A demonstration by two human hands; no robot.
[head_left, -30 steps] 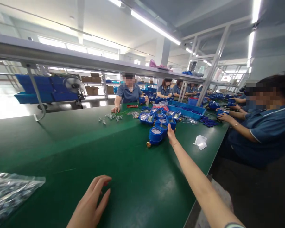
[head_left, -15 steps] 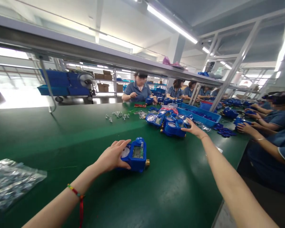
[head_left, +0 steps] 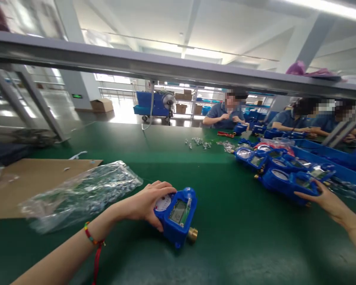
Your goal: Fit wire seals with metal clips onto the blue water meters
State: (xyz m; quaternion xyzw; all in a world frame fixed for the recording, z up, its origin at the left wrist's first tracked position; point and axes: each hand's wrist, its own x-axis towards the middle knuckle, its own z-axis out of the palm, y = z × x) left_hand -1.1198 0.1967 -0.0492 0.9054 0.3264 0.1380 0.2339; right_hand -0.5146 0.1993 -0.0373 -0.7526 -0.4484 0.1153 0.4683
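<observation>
Left hand (head_left: 150,202) clasped one meter (head_left: 178,215), right hand (head_left: 326,199) another meter (head_left: 286,185), inside the table's (head_left: 219,221) far edge; side grips likely aided control.

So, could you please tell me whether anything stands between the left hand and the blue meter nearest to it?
Nothing visible does: the left hand grips the blue meter directly, around its round-dial end. The clear plastic bag lies off to the left, not between them.

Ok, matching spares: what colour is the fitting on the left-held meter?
Gold fitting, best in the head view.
</observation>
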